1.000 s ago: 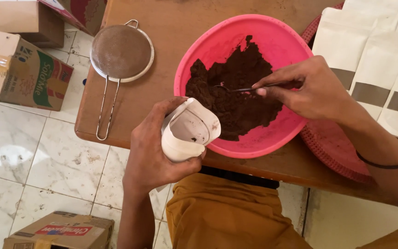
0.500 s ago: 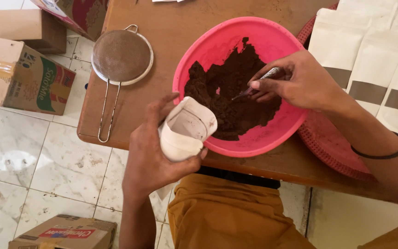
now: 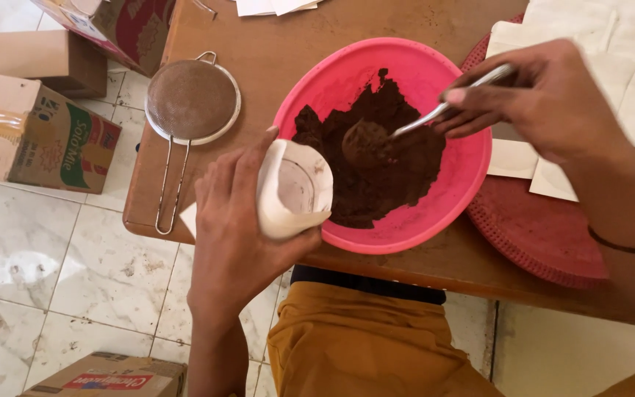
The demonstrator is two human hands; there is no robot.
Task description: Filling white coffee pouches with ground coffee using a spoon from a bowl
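- Left hand (image 3: pixel 233 235) wraps a small white paper pouch (image 3: pixel 294 192), mouth open, at the near rim of the round pink plastic bowl (image 3: pixel 457 184).
- Right hand (image 3: pixel 545 99) fingers pinch a metal spoon (image 3: pixel 435 116), heaped with dark brown powder (image 3: pixel 384 173).
- Pouch looks light, soft, crushable; grip the sides, gently.
- Powder is loose and likely to spill.
- Pouch bottom hidden by palm; right forearm cut off.

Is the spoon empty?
No, the spoon, held by the right hand, carries a heap of brown powder over the pink bowl.
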